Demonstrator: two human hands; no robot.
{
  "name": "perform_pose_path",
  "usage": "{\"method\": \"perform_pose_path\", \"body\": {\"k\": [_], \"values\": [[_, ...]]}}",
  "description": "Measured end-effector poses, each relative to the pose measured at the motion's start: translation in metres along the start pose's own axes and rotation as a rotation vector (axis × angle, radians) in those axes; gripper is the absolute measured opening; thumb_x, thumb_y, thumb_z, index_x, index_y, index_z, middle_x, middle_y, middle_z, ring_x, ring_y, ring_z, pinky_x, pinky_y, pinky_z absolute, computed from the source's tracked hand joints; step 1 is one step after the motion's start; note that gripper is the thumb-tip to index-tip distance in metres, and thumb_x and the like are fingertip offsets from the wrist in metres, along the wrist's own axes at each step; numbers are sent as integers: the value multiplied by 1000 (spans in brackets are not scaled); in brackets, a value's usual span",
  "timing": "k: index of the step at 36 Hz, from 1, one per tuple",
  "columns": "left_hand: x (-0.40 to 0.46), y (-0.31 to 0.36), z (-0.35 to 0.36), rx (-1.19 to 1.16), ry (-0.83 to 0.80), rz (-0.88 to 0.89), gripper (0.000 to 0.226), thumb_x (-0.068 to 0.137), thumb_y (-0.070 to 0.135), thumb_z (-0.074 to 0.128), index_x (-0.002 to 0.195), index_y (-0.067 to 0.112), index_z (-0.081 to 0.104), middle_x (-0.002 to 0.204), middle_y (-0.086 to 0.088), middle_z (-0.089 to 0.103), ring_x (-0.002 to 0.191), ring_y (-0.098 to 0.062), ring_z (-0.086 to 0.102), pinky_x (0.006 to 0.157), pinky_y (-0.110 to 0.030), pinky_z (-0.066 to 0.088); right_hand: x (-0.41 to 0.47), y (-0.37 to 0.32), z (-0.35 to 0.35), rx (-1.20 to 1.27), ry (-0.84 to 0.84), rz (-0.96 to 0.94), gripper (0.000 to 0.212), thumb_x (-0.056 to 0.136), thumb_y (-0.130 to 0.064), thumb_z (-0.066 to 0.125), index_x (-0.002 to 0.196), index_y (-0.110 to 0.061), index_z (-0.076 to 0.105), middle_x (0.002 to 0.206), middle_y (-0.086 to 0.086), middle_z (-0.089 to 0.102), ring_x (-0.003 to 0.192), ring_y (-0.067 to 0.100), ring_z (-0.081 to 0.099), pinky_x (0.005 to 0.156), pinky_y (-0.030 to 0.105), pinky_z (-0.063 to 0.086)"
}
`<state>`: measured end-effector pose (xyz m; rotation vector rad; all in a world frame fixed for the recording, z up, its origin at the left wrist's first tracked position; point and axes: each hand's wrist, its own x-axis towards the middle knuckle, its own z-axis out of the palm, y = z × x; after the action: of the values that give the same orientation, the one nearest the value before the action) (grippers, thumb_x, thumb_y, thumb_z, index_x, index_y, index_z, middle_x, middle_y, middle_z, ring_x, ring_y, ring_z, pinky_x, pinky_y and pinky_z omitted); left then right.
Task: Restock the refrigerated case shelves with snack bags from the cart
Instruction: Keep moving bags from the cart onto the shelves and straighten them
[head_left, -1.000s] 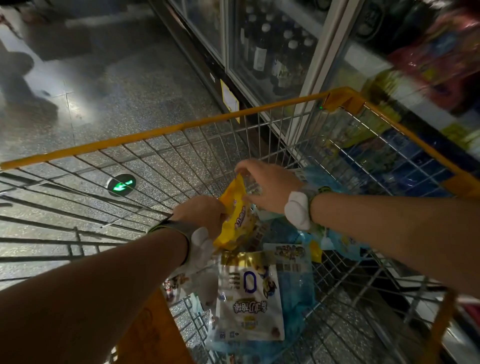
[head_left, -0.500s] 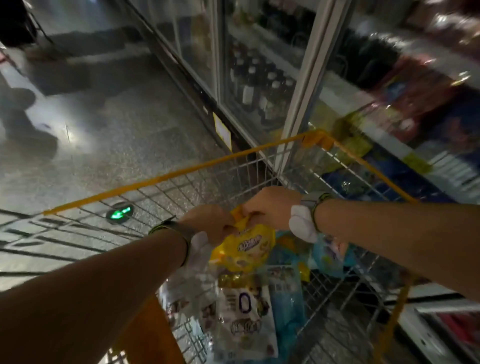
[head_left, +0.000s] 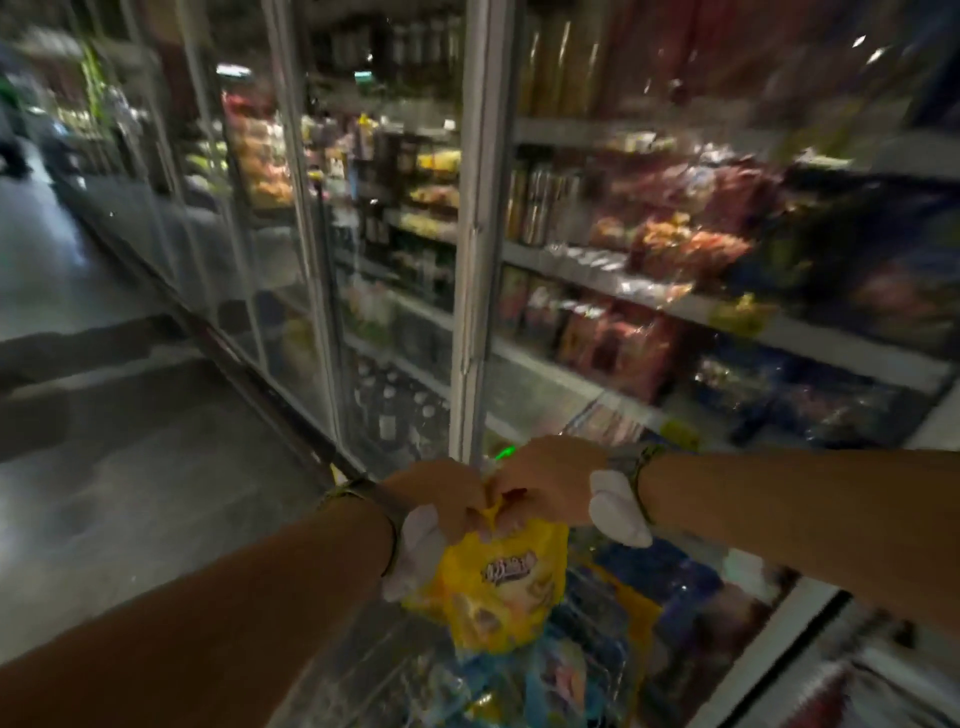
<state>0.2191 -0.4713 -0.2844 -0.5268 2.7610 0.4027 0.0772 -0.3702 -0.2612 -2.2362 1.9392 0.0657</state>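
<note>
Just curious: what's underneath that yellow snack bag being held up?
Below the yellow snack bag, pinched at its top by both hands, lie blurred blue packages in the cart. Whatever sits directly behind the bag is covered, and the blur hides details.

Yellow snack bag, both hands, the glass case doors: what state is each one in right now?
yellow snack bag: lifted, hanging from its top edge, not yet on a shelf.
left hand: grip pinching the bag's top.
right hand: grip pinching the bag's top.
glass door: looks closed; too blurred to be sure.
case shelves: already holding packaged goods.
</note>
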Motion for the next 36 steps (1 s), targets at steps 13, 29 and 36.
{"method": "perform_pose_path", "body": {"k": [13,29,36], "values": [[-44,152,-146,-1,194,271,31,95,30,66,104,1,74,89,-15,71,80,-27,66,73,-29,48,-157,-4,-159,-147,84,243,25,89,-38,66,96,-14,67,87,3,67,78,21,61,70,31,44],[-55,327,-223,120,310,607,22,93,32,68,79,15,68,60,13,57,47,2,52,46,-7,36,-334,-28,-256,-239,102,555,27,89,-29,68,100,-5,66,80,-4,57,73,12,52,58,6,31],[-63,379,-237,195,334,685,33,98,37,59,86,9,70,93,-9,74,72,-14,58,61,-17,43,-389,-30,-278,-320,86,620,27,90,-28,67,91,-2,61,68,-7,48,63,13,46,56,7,33]]}}
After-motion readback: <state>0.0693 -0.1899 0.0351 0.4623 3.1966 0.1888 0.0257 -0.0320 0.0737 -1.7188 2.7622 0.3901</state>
